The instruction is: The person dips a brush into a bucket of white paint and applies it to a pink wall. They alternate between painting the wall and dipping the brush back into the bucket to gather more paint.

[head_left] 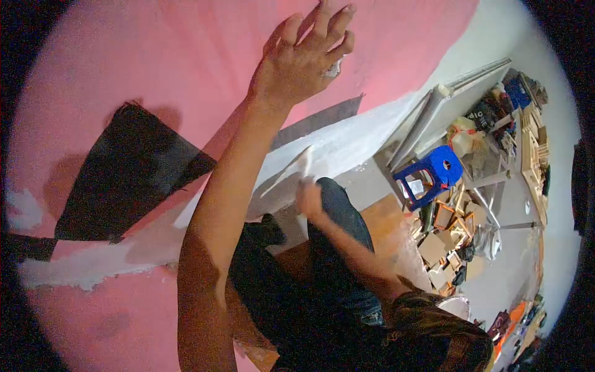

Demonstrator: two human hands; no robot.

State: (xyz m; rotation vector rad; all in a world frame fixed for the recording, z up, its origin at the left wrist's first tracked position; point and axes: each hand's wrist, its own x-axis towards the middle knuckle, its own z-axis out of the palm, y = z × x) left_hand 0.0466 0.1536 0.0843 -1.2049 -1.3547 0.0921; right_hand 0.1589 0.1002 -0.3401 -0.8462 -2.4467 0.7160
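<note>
Pink wall [186,56] fills my left side, dark angular patch [133,173] on it. Blue plastic stool [445,166] well beyond wall's white edge band. Left hand [297,59] over pink area: fingers spread, half bent; white bit at its side, can't tell if held. Right hand [308,199], blurred, closed around thin pale tool [308,159] near white band.

The wall [204,56] by me has pink paint, matt, mostly smooth, but approx. at its base it is rough, w/ flaking edge. Black patch [124,177] is matt also. Stool [443,166] is blue plastic, smooth, a bit glossy. My trousers [338,214] are dark cloth, matt. Pale thin thing [307,159] in my right hand [308,197] is blurred, mat'l unclear.
</note>
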